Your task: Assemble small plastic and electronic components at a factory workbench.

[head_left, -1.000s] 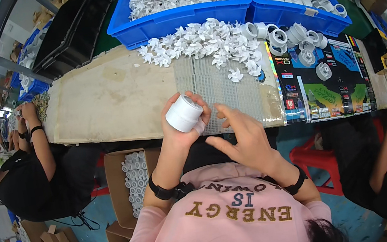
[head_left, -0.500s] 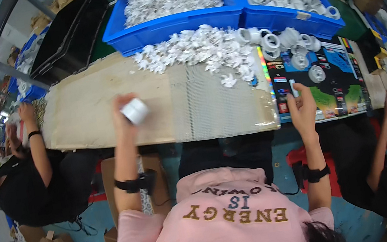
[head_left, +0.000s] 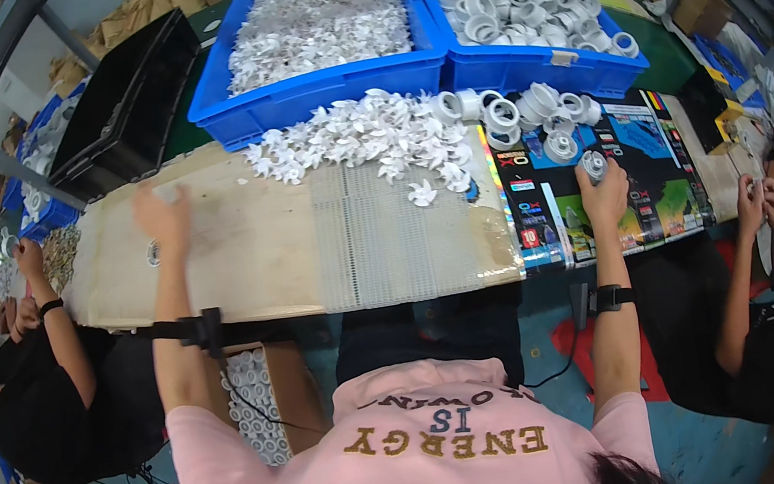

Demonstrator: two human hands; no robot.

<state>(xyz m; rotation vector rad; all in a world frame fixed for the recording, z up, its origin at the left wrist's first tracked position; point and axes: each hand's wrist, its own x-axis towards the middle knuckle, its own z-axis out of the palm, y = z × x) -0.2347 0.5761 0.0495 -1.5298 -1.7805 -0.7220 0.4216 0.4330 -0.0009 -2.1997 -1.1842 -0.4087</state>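
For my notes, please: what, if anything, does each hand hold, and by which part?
The right hand is at the near side of a round pale part; whether it grips cannot be told. The left hand is too blurred to tell.

Pale round fitting [head_left: 594,166], held in right fingers [head_left: 615,178], small pale round piece [head_left: 153,253], near blurred left hand [head_left: 164,219]

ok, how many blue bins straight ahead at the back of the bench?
2, side by side: left bin full of white finned parts, right bin of white rings. Any behind could be hidden.
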